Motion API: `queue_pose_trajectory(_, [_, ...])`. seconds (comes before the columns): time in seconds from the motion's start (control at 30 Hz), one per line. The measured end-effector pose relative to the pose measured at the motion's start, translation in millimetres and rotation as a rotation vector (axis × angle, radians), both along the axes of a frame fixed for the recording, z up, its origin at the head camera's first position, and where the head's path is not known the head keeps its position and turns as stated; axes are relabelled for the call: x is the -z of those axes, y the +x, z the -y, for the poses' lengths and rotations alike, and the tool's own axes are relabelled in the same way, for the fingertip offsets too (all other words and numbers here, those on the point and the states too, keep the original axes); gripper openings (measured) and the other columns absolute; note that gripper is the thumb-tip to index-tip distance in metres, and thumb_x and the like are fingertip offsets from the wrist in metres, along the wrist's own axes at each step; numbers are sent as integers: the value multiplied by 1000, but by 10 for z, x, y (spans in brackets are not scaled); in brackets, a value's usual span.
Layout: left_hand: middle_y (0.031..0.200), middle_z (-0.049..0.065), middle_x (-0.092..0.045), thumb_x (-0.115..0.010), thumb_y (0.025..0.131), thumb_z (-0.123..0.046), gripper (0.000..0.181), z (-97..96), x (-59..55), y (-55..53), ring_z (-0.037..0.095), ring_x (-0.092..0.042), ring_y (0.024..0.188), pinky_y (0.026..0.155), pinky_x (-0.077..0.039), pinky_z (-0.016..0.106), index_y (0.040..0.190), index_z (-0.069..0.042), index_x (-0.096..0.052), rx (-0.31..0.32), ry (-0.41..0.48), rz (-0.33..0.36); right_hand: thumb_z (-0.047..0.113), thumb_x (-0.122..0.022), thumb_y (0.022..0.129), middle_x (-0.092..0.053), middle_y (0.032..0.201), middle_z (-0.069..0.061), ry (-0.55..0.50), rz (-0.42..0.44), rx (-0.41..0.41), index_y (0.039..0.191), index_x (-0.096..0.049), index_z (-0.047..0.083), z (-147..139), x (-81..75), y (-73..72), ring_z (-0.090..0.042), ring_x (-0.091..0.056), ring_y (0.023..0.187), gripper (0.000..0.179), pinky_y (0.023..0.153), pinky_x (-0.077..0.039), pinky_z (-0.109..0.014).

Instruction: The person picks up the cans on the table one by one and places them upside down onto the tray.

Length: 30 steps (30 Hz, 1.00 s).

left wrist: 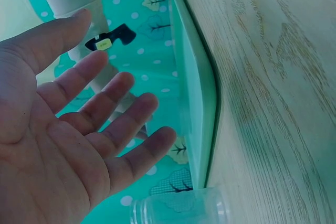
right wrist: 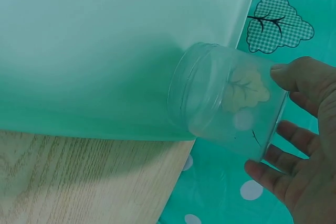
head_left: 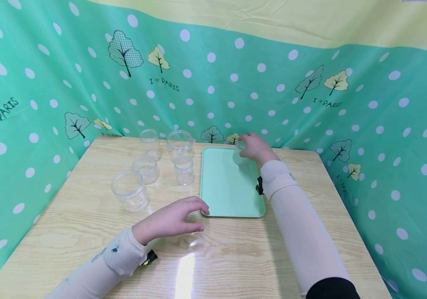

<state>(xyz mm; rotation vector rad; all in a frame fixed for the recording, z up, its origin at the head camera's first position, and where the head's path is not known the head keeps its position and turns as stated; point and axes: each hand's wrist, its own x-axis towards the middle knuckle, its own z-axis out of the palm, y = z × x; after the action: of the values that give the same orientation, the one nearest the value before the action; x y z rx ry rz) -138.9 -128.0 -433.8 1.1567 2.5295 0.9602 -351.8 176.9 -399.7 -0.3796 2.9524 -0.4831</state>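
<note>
My right hand [head_left: 256, 148] grips a clear plastic jar [right wrist: 226, 100] by its base end, thumb on one side and fingers on the other. The jar is mouth-down at the far right corner of a pale green tray [head_left: 228, 187]; whether its threaded rim touches the tray I cannot tell. My left hand [head_left: 174, 220] holds nothing, its fingers spread and relaxed near the tray's front left corner. In the left wrist view, its palm and loosely bent fingers [left wrist: 126, 135] show beside the tray edge, with a clear jar [left wrist: 181, 208] below.
Several clear jars of different sizes stand left of the tray, among them a wide one in front [head_left: 130, 193], a small one [head_left: 184, 171] close to the tray and a larger one [head_left: 179, 145] behind. Polka-dot green cloth [head_left: 213, 74] hangs around the wooden table [head_left: 86, 232].
</note>
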Motion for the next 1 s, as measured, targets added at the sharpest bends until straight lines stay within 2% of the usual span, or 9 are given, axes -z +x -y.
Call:
queue_pose_trajectory(0.53, [128,-11,-61,-76,94,-29,30,0,-6,-8,9,-57,123,107,-49,34,121,-23,-65,1,-19,-1,26,-71,91,-41,154,-16,7,-41,-9,146,-54,15,-37,93,-54,-39,-45,137,59,109,-45,-60])
queue_pose_trajectory(1.0, [127,-11,-61,-76,94,-30,31,6,-4,-10,9,-57,123,107,-49,34,122,-22,-65,7,-3,-13,36,-74,93,-39,157,-16,-26,-35,1,147,-54,15,-40,44,-23,-39,-41,141,61,113,-41,-60])
